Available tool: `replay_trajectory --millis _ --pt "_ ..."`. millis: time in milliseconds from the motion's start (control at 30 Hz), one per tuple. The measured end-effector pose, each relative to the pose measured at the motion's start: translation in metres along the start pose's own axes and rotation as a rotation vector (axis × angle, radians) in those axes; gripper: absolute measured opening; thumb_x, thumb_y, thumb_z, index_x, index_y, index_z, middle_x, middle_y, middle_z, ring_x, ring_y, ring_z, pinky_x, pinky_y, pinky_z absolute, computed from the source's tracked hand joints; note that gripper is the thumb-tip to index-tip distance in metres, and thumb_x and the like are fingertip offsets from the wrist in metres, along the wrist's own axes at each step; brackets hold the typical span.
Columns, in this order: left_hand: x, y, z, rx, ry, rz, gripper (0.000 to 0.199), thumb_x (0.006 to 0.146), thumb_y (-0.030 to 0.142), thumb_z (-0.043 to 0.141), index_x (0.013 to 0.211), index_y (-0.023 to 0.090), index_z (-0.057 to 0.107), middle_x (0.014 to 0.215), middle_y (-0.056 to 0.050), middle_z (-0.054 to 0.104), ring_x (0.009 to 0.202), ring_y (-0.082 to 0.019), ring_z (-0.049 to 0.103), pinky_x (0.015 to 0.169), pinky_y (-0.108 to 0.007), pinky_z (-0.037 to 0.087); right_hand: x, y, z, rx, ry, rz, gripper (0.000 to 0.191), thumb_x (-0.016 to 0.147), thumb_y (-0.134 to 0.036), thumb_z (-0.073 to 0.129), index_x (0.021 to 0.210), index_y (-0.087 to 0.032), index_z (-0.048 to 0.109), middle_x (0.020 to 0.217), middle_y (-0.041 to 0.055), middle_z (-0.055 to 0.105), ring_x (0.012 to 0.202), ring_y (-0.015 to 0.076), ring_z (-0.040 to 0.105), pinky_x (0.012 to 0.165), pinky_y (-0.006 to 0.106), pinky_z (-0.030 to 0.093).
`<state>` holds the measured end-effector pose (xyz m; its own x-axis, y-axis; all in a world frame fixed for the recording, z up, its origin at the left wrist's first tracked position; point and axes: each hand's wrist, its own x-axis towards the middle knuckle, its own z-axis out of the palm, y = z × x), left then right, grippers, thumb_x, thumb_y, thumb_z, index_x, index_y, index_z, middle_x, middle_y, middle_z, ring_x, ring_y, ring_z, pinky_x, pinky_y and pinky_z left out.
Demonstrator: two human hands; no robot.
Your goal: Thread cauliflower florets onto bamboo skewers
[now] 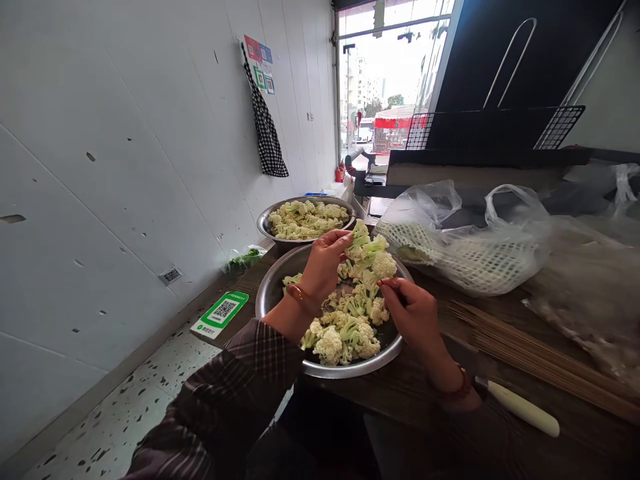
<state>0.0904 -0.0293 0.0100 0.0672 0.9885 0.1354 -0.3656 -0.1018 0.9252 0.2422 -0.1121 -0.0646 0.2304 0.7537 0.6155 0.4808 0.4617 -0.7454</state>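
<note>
My left hand [323, 267] is closed on a pale cauliflower piece [367, 248] with green stems, held up above a steel bowl [327, 371]. My right hand [413, 310] is at the lower right of that piece, thumb and fingertips pinched together at its edge. What lies in this pinch is too small to make out. Below both hands, the bowl holds several loose cauliflower florets [345, 340]. A second steel bowl [263, 223], heaped with more cauliflower [307, 219], stands just behind the first.
Thin wooden skewers [530, 350] lie on the dark table to the right, near a knife with a cream handle [525, 408]. Clear plastic bags [480, 257] with net-wrapped contents stand behind them. A green QR-code sign [220, 313] sits at the table's left edge, by the wall.
</note>
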Motion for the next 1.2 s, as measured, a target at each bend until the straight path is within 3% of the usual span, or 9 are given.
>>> replay_trajectory --millis 467,933,1200 --pt "0.002 0.007 -0.007 0.161 -0.132 0.053 0.016 0.07 0.026 0.083 0.069 0.014 0.072 0.065 0.0 0.057 0.06 -0.007 0.046 0.058 -0.021 0.039 0.0 -0.003 -0.002 -0.038 0.003 -0.019 0.023 0.092 -0.033 0.06 0.075 -0.022 0.071 0.064 0.0001 0.068 0.059 0.0155 0.061 0.059 0.026 0.047" --pt "0.026 0.023 -0.019 0.264 -0.384 -0.015 0.012 0.07 0.023 0.083 0.066 0.015 0.074 0.059 -0.001 0.056 0.053 -0.007 0.044 0.049 -0.021 0.038 0.001 -0.002 -0.002 -0.035 -0.044 0.011 0.024 0.093 -0.035 0.058 0.077 -0.022 0.072 0.066 0.0006 0.069 0.059 0.0157 0.06 0.06 0.027 0.048" --pt "0.032 0.013 -0.019 0.193 -0.384 -0.053 0.014 0.067 0.023 0.085 0.066 0.016 0.074 0.063 -0.001 0.06 0.056 -0.006 0.049 0.049 -0.017 0.04 0.001 0.0 -0.003 -0.061 -0.031 0.029 0.022 0.093 -0.032 0.058 0.078 -0.022 0.071 0.065 -0.0006 0.067 0.06 0.0151 0.059 0.061 0.026 0.047"
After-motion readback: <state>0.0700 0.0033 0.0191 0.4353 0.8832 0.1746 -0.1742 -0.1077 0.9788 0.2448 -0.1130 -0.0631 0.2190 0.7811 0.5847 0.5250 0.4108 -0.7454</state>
